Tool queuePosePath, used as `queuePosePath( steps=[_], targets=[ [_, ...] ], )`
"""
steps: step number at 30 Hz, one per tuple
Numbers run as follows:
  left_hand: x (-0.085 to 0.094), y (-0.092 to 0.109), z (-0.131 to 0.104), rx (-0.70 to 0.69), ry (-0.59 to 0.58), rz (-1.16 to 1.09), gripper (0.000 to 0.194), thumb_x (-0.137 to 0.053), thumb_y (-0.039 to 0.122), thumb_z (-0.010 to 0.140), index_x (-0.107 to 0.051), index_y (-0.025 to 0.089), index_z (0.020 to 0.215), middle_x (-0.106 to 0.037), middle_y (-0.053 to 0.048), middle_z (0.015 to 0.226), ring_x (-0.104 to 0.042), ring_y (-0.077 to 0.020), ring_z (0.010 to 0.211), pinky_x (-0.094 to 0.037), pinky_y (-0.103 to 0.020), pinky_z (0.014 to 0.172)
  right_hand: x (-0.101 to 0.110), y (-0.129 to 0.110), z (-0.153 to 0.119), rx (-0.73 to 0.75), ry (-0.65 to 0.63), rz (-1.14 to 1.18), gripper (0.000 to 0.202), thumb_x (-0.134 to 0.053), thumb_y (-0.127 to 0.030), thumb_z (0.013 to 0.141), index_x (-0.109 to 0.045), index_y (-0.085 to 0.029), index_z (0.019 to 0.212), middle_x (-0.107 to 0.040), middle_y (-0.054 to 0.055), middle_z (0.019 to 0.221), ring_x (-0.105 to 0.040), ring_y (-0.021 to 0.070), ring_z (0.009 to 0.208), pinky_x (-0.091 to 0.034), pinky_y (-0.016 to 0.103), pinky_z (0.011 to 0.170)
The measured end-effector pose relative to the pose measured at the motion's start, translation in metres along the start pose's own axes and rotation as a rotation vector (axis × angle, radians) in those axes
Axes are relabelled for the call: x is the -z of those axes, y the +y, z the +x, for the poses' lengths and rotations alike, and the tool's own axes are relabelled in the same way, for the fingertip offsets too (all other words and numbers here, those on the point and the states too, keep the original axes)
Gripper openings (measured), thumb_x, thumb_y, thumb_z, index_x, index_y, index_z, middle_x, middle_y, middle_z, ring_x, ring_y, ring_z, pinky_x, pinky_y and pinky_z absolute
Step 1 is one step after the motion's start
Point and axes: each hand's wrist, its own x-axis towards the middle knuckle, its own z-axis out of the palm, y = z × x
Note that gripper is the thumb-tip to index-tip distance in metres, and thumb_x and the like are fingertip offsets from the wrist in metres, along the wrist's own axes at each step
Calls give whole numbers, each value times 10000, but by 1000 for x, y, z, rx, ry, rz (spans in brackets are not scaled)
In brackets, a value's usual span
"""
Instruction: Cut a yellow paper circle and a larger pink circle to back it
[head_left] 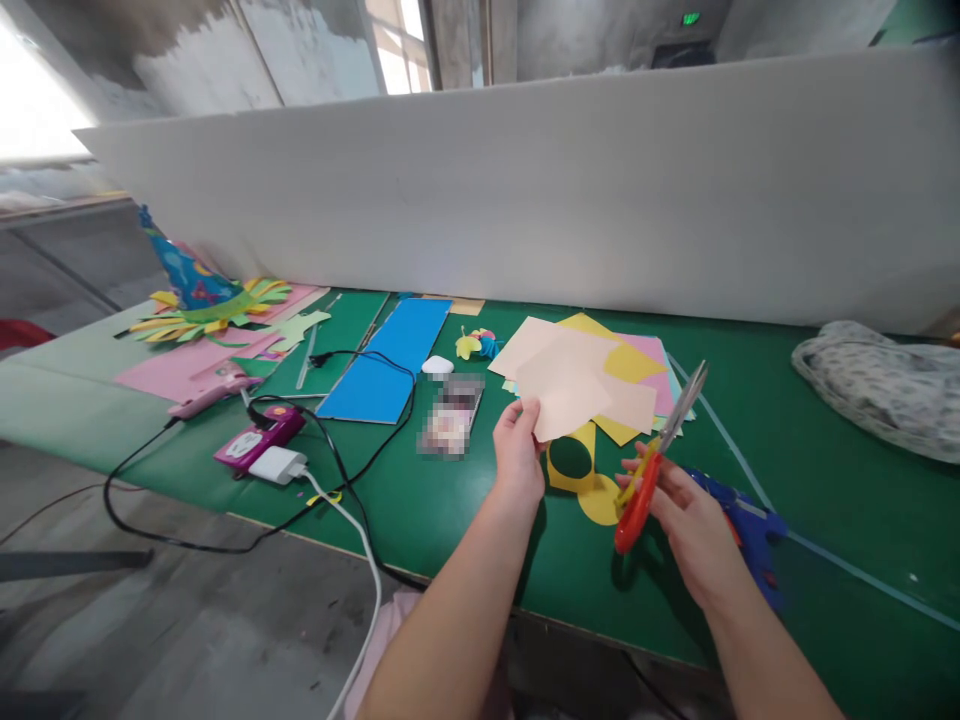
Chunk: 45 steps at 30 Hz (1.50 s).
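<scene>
My left hand (519, 445) pinches the lower left edge of a pale peach paper piece (562, 385), raised over a fanned pile of paper. My right hand (671, 500) holds scissors (637, 505) with orange and yellow handles, their blades pointing up and to the right, apart from the peach piece. Beneath and between the hands lie a yellow paper with a round hole (556, 474) and a yellow paper disc (600, 500). Yellow (636, 363) and pink (657, 352) sheets show in the pile behind.
Left of my hands are a phone-like item (450, 418), blue sheet (397, 360), purple power strip (259, 438) with cables, pink glue gun (214, 390) and party hat (191, 275). A dark blue object (750, 530) lies beside my right wrist; a patterned cloth (877, 385) is far right.
</scene>
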Motion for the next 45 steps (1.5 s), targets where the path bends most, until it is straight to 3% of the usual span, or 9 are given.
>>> queuePosePath(
  steps=[4,10,21,30,38,45],
  targets=[
    [0,-7,0,7,-14,9,395,-798,377,591,-574,164,835,-539,64,601,-409,-27,408,-235,-165,374,0,6,0,17,-10,34,590,-814,-455,674,-654,-266,1211,-706,77,1134,-695,262,952,-572,394,841],
    [-1,-8,0,-35,-23,22,400,-782,404,635,-568,170,879,-500,94,533,-333,-10,354,-238,-159,370,-5,10,-4,-53,-69,95,544,-785,-440,722,-653,-262,1218,-711,87,1137,-704,266,936,-583,386,795],
    [-7,-2,-13,-36,-148,74,397,-819,318,589,-613,133,874,-615,18,596,-591,-87,486,-419,-169,454,-11,12,-9,-61,-98,43,594,-807,-443,694,-645,-265,1238,-720,69,1100,-696,241,939,-557,388,902],
    [-8,-3,-17,-65,-157,128,256,-757,275,675,-582,124,785,-618,29,598,-618,-95,487,-442,-171,450,-12,21,-9,-28,-70,90,572,-799,-398,723,-629,-267,1254,-715,66,1112,-695,224,949,-551,369,909],
    [-8,-2,-16,-71,-161,168,223,-743,254,689,-571,126,749,-598,38,541,-621,-107,469,-444,-176,442,-12,21,-8,10,-62,157,644,-808,-372,717,-571,-303,1312,-645,90,1268,-626,277,1134,-487,431,997],
    [-6,1,-16,-123,-135,167,213,-739,270,713,-593,123,764,-594,42,520,-596,-87,453,-435,-165,445,-12,21,-10,12,-83,166,637,-790,-398,733,-578,-255,1316,-671,125,1215,-671,302,1046,-541,443,916]
  ],
)
